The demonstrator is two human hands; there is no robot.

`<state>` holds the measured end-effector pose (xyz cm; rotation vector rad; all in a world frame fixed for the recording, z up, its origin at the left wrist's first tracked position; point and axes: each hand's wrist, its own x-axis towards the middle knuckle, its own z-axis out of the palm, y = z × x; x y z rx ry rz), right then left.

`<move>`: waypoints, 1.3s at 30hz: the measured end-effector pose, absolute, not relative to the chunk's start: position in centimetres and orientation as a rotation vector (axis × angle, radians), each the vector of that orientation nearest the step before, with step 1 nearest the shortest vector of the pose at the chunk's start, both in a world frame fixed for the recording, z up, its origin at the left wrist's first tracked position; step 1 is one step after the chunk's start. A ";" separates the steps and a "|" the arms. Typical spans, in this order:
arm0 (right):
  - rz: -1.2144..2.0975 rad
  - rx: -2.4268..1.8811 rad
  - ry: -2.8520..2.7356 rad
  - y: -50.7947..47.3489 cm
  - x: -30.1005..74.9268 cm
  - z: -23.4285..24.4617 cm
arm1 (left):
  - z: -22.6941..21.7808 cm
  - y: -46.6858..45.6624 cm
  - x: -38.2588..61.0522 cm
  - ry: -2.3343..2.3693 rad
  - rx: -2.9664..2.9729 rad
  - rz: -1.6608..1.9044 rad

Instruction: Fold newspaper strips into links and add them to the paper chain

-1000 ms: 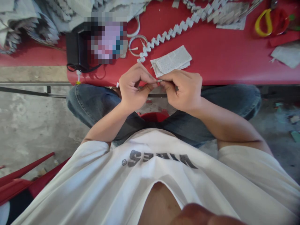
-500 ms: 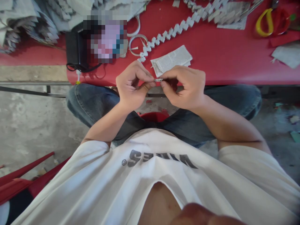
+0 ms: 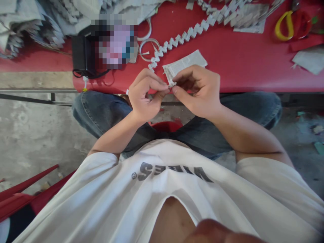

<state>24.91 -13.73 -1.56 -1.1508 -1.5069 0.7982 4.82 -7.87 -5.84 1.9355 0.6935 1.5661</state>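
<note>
My left hand (image 3: 148, 96) and my right hand (image 3: 198, 89) meet at the front edge of the red table. Between their fingertips is a small folded paper strip (image 3: 172, 85), pinched from both sides. Just behind it lies a stack of printed paper pieces (image 3: 186, 64), partly covered by my right hand. A zigzag chain of folded paper (image 3: 188, 34) runs from near my left hand toward the back right. Its near end lies beside a roll of tape (image 3: 149, 49).
A black box-shaped adapter (image 3: 83, 55) with a cable stands at the left, near a blurred-out patch. Scissors with a yellow handle (image 3: 284, 27) lie at the back right. Crumpled, folded paper (image 3: 48, 23) fills the back left. A paper piece (image 3: 310, 59) rests at the right.
My left hand has shifted slightly right and its fingers have straightened somewhat. My right hand's fingers have lifted and spread a little. The small folded strip has tilted between them.
</note>
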 end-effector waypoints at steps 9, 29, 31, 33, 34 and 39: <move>1.167 -1.067 -1.197 -12.9 24.1 -1.7 | -5.2 -8.6 5.1 0.765 1.860 1.379; 0.943 -1.209 -1.350 -13.0 24.5 -1.4 | -6.6 -7.4 5.3 0.672 1.636 1.261; 0.929 -1.222 -1.359 -12.9 24.5 -1.6 | -6.7 -7.4 5.3 0.687 1.652 1.270; 0.912 -1.229 -1.364 -12.8 24.6 -1.8 | -6.5 -7.6 5.4 0.707 1.668 1.278; 0.904 -1.230 -1.367 -12.8 24.6 -1.9 | -6.3 -7.7 5.5 0.720 1.672 1.286; 0.834 -1.258 -1.401 -12.9 24.7 -2.5 | -5.3 -8.9 5.6 0.828 1.700 1.311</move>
